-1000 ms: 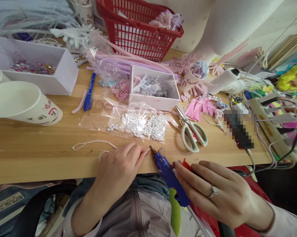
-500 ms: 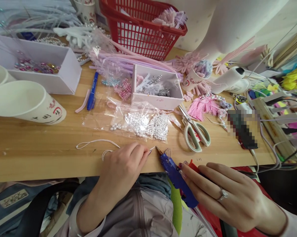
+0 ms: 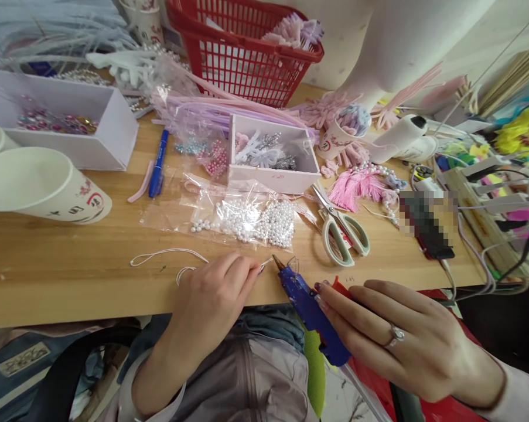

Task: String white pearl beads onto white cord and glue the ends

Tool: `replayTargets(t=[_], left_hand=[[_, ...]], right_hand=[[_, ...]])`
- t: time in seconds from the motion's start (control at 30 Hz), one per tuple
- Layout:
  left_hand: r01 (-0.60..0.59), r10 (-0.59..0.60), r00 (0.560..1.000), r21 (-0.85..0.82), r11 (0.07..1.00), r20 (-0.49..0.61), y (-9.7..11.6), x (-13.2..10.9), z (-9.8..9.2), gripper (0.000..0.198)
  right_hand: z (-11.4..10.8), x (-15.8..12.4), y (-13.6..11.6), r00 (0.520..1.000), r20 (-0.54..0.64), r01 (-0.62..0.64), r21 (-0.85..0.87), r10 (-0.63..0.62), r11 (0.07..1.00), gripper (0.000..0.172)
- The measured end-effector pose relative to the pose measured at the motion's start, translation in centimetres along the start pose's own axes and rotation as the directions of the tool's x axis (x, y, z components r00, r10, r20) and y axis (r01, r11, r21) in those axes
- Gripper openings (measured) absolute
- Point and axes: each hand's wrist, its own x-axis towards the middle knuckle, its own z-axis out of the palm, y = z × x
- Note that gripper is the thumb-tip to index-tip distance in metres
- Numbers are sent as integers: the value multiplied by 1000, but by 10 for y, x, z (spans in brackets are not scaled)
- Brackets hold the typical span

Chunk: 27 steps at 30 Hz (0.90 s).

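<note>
Near the table's front edge, my left hand (image 3: pixel 214 296) pinches a thin white cord (image 3: pixel 170 252). A short end sticks out past the fingertips, and a loop of the cord lies on the wood to the left. My right hand (image 3: pixel 391 340) is closed around a blue glue gun (image 3: pixel 310 310) with a red trigger. The gun's metal nozzle points up and left, at or very close to the short cord end; I cannot tell whether they touch. Just beyond the hands lies a clear bag of white pearl beads (image 3: pixel 255 221), with a few beads near its left side.
Scissors (image 3: pixel 341 228) lie half open beyond the glue gun. Behind the beads stands a white box (image 3: pixel 273 179) of ornaments. A blue marker (image 3: pixel 159 164) and paper cups (image 3: pixel 40 187) are at left, a red basket (image 3: pixel 246 58) at the back, a phone (image 3: pixel 429 228) at right.
The whole view has shifted slightly, so the table items appear a little further left. Both hands keep their grips, with the nozzle still beside the cord end.
</note>
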Motion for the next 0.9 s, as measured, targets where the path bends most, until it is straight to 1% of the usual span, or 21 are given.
replayTargets(t=[0.07,0.13,0.23,0.37,0.43,0.53,0.63,0.73,0.83,0.9], left_hand=[[0,0,1000,4,1000,-10,0,0,0,23],[1,-1,1000,4,1000,-14,0,0,1,22],[1,-1,1000,2,1000,-13,-1,-2,1,22],[-2,3,1000,7,1000,-14,-1,-2,0,24],[-2,2,1000,8,1000,-17,-1,-1,0,26],[4,-4,1000,12,1000,-18,0,0,1,28],[5,-5,1000,4,1000,-7,0,1,1,30],[8,-8,1000,-13,1000,-2,0,0,0,30],[22,-22,1000,-9,1000,13,0,-2,0,27],[21,-21,999,1,1000,26,-2,-2,0,25]], right_hand=[[-1,6,0,1000,-1,6,3,-6,1000,37],[-1,9,-1,999,35,7,19,-7,1000,37],[-1,5,-3,998,63,2,42,-5,999,35],[-1,-6,-6,1000,24,7,75,-8,997,32],[-1,-9,-6,1000,29,-4,76,1,997,31],[1,-8,-5,999,16,-31,49,30,998,29],[5,-4,-4,1000,-21,-20,45,21,999,27],[4,-4,-4,1000,5,-24,87,24,996,30],[-2,-17,-1,997,28,-80,162,76,984,32],[-6,-34,3,982,16,-190,174,191,966,29]])
